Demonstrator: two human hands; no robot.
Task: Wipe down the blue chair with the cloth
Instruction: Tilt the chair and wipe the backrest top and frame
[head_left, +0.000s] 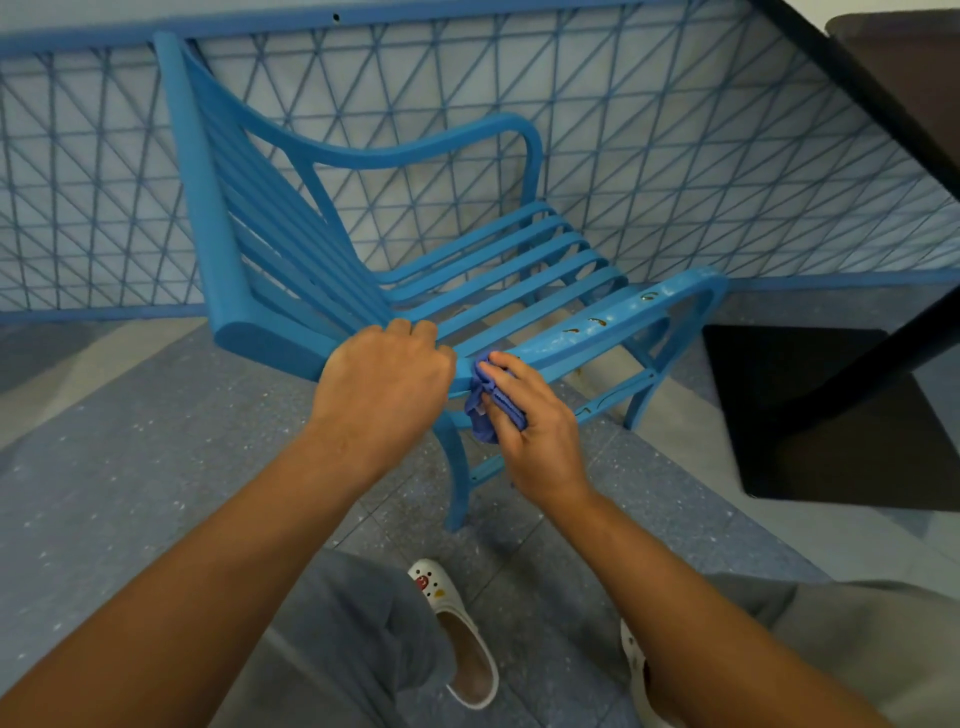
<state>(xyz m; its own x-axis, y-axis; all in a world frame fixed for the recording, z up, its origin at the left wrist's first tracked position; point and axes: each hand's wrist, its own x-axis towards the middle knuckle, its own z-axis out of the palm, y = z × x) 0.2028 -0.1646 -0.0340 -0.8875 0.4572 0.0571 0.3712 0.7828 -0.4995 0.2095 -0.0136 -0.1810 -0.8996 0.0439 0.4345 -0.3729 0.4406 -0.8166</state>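
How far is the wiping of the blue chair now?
Early, it seems. In hand: the right hand holds the cloth against the near armrest at its back end, while the left hand grips the chair. Left: brown marks further along that armrest. Nothing shows whether the seat and back are wiped.

We stand on a speckled blue-grey tiled floor (156, 467), crossed by a paler band of tiles. The blue chair (467, 270) rests directly on it, its legs planted on the tiles beside the blue lattice railing (675, 156). Our two white clogs (462, 639) also stand on the floor, near the chair's front leg. A dark shadowed patch lies at right.
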